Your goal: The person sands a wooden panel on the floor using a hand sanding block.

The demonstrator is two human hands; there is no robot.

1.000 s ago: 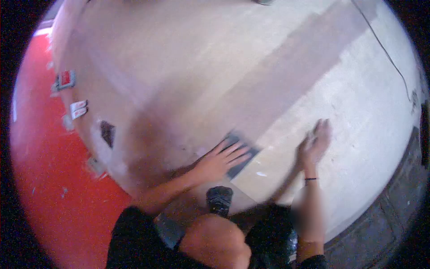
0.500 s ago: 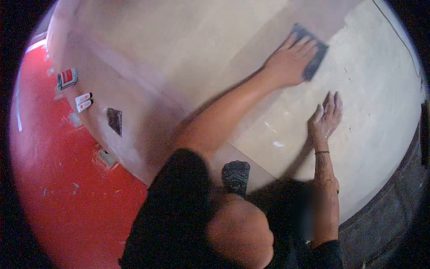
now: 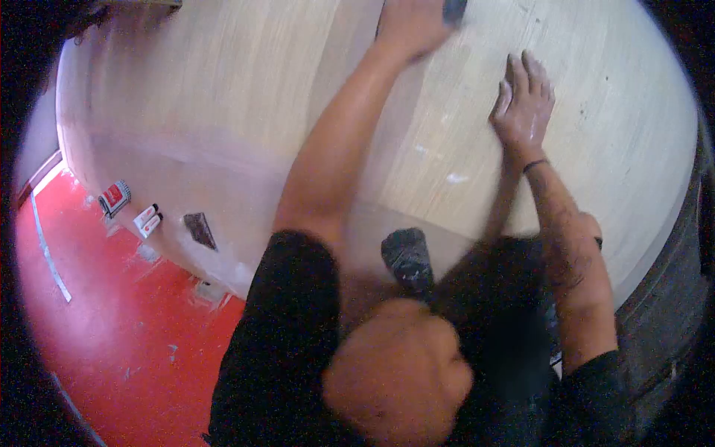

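Pad point(image 3: 454, 10) is partly seen at the board's point(image 3: 625, 112) top edge, against the left hand point(image 3: 412, 28), whose grip cannot be told; the right hand point(image 3: 526, 112) is held open, fingers slightly spread, seemingly for balance.

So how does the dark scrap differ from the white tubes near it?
The dark scrap is a single flat piece, while the white tubes are a slim pair. The scrap is dark all over; the tubes are white with red marks and black ends. Both lie near the red floor.
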